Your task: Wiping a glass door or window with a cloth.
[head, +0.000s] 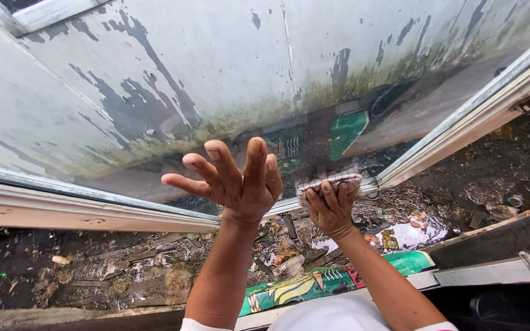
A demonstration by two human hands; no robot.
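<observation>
At the open window sash [81, 211], item one: my left hand [240, 181], fingers spread wide, palm flat against the glass pane [154, 92], bracing it. Item two: my right hand [332, 205], closed around a folded checked cloth [329, 182], pressing it to the pane near the lower frame corner. Item three: littered, wet ground [124, 270] below. Step judged: wiping the glass. Next stroke calls for steady bracing while the cloth sweeps toward the uncleaned area.

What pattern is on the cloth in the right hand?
The cloth is whitish with thin checked lines, seen in the head view.
</observation>
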